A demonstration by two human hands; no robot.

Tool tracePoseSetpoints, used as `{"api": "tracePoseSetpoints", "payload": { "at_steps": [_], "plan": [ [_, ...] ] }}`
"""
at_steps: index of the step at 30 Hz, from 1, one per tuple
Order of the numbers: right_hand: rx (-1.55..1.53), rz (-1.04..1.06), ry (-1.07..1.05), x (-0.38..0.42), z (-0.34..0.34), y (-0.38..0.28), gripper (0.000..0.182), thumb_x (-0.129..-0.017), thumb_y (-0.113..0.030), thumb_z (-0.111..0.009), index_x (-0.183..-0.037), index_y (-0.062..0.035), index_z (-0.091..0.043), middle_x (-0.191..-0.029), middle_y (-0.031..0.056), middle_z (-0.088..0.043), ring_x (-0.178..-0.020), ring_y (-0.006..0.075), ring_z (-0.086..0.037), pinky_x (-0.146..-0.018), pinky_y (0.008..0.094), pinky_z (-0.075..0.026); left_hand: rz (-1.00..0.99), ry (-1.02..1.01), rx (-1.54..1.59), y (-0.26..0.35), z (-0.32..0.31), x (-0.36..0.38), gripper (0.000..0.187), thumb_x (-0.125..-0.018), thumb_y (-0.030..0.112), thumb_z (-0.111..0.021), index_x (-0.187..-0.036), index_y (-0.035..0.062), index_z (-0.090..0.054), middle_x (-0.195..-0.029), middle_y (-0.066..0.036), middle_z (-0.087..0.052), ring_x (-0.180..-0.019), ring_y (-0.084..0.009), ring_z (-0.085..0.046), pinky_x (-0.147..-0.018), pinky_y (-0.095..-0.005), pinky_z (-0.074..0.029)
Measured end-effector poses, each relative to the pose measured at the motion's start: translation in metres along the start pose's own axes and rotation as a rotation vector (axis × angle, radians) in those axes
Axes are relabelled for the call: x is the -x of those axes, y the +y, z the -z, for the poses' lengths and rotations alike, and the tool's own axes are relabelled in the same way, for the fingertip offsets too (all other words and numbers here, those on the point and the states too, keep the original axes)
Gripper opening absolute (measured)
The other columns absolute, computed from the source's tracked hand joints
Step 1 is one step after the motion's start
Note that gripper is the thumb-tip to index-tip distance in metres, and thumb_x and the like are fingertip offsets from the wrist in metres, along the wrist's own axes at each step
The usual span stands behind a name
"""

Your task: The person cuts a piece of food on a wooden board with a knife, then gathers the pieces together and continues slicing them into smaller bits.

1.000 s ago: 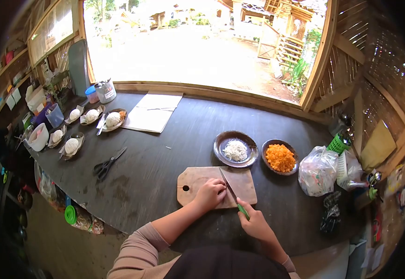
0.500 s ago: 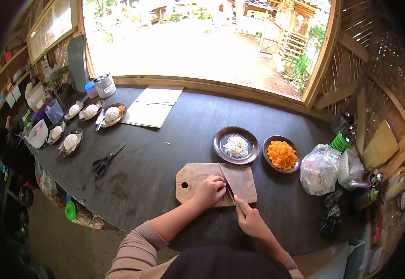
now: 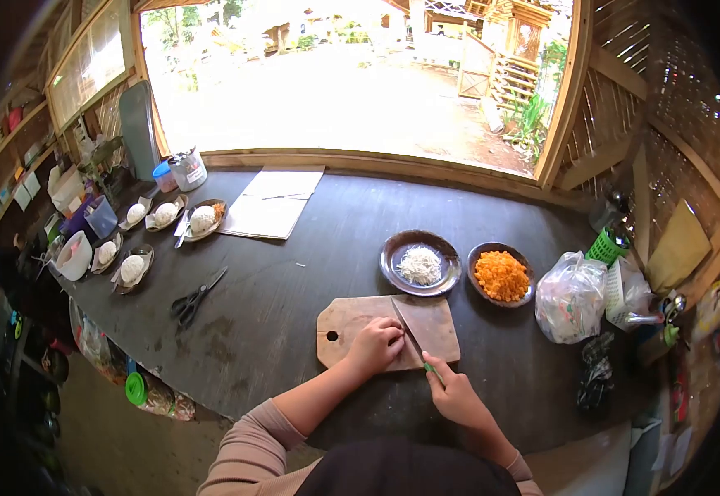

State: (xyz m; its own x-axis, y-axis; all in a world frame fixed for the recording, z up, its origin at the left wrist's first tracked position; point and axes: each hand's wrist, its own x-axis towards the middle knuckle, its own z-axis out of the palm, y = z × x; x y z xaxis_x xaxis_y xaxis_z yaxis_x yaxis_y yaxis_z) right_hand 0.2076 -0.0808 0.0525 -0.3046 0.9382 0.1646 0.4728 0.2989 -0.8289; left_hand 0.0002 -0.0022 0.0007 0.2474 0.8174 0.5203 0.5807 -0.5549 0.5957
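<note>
On the wooden cutting board (image 3: 348, 317), my left hand (image 3: 376, 345) has its fingers curled down, and whatever they pin is too small or hidden to make out. My right hand (image 3: 459, 399) grips the green handle of a knife (image 3: 410, 331). The blade slants across the board just right of my left fingertips, its tip pointing to the far edge. Beyond the board stands a dark plate (image 3: 388, 269) with a heap of fine white shreds (image 3: 419, 265). Beside it, a dark bowl holds chopped orange pieces (image 3: 502, 275).
Black scissors (image 3: 197, 299) lie left on the dark table (image 3: 294, 289). Several small dishes with white rice mounds (image 3: 133, 269) stand farther left, near white paper sheets (image 3: 271, 202). At right sit a filled plastic bag (image 3: 571, 298), a green basket (image 3: 606, 248) and a crumpled black bag (image 3: 596, 372).
The head view has tilted slightly, so the table sits a little lower in it. The knife has shifted slightly away from my left fingertips. Both hands keep their grip.
</note>
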Motion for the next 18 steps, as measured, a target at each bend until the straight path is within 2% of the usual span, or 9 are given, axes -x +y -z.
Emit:
{"api": "tracePoseSetpoints", "payload": {
  "at_steps": [3,5,9,15,17,18],
  "plan": [
    [-0.025,0.02,0.001,0.001,0.003,-0.004,0.036,-0.096,-0.01,-0.053,-0.132,-0.0055,-0.054,-0.084,0.0294,-0.063,-0.08,0.0434,-0.067,-0.067,0.0417,-0.052,0.008,-0.001,0.011,0.0,0.0,0.0,0.012,-0.081,0.01,-0.067,-0.085,0.0005,-0.073,-0.099,-0.012,-0.069,-0.093,-0.0301,-0.065,-0.084,-0.0376,-0.053],
    [-0.017,-0.131,-0.071,0.001,0.007,-0.009,0.037,-0.098,-0.012,-0.053,-0.134,-0.0092,-0.054,-0.104,0.0264,-0.066,-0.101,0.0416,-0.064,-0.082,0.0387,-0.052,0.014,0.001,0.016,0.002,0.002,0.0,0.012,-0.08,0.01,-0.067,-0.085,0.0006,-0.073,-0.099,-0.013,-0.069,-0.093,-0.0302,-0.066,-0.085,-0.0375,-0.053],
    [-0.035,-0.172,-0.091,0.0,0.009,-0.016,0.036,-0.098,-0.012,-0.053,-0.134,-0.0087,-0.054,-0.103,0.0268,-0.066,-0.101,0.0415,-0.064,-0.081,0.0381,-0.052,0.021,-0.003,0.026,0.002,0.002,-0.001,0.012,-0.08,0.01,-0.068,-0.085,0.0008,-0.073,-0.099,-0.013,-0.07,-0.093,-0.0304,-0.066,-0.085,-0.0377,-0.053],
    [0.001,-0.133,-0.095,-0.002,0.002,-0.008,0.036,-0.097,-0.012,-0.053,-0.133,-0.0077,-0.053,-0.102,0.0275,-0.066,-0.097,0.043,-0.064,-0.079,0.039,-0.052,0.014,-0.012,0.031,-0.001,0.001,-0.002,0.013,-0.081,0.012,-0.066,-0.083,0.0003,-0.071,-0.099,-0.012,-0.069,-0.095,-0.0308,-0.064,-0.087,-0.0388,-0.051],
    [-0.022,0.025,-0.013,-0.005,-0.007,0.003,0.036,-0.096,-0.008,-0.052,-0.132,-0.0044,-0.053,-0.078,0.03,-0.061,-0.075,0.0444,-0.066,-0.066,0.0423,-0.051,0.001,-0.014,0.011,-0.001,0.002,-0.003,0.011,-0.08,0.01,-0.068,-0.084,0.0008,-0.072,-0.099,-0.013,-0.07,-0.093,-0.0303,-0.065,-0.085,-0.0381,-0.053],
    [-0.023,0.02,-0.006,-0.007,-0.012,0.008,0.036,-0.096,-0.008,-0.052,-0.132,-0.0044,-0.053,-0.078,0.03,-0.061,-0.075,0.0444,-0.066,-0.066,0.0423,-0.051,-0.003,-0.021,0.013,-0.001,0.002,-0.003,0.011,-0.08,0.01,-0.068,-0.084,0.0008,-0.072,-0.099,-0.013,-0.07,-0.093,-0.0303,-0.065,-0.085,-0.0381,-0.053]
  ]
}}
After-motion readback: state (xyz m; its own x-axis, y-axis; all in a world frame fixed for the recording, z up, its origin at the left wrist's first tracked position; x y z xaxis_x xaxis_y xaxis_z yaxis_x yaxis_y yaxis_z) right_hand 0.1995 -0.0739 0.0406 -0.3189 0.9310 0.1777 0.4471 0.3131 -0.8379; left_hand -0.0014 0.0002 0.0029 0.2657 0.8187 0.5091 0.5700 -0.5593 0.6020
